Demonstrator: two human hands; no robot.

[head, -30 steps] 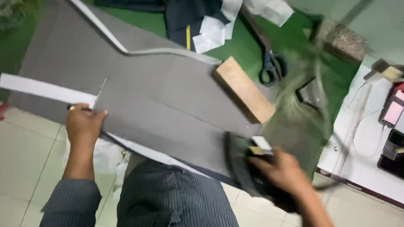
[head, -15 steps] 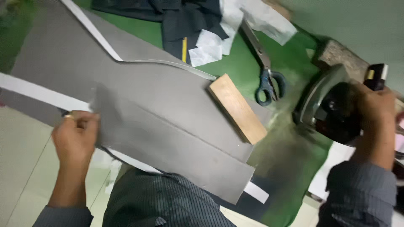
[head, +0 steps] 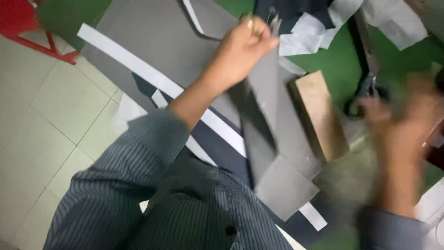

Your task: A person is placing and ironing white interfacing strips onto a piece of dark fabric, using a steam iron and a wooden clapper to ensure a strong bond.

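Left hand [head: 238, 51] raised, fingers pinched on grey cloth [head: 263, 134] edge; cloth hangs folded below hand. Right hand [head: 400, 125] blurred, grip cannot tell, near scissors [head: 365, 88]. Wood block [head: 317, 113] between hands. White strip [head: 152, 78] lies left of left forearm.

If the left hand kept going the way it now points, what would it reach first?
Likely the white paper scraps just past the left hand, which lifts the grey fabric; depth is unclear.
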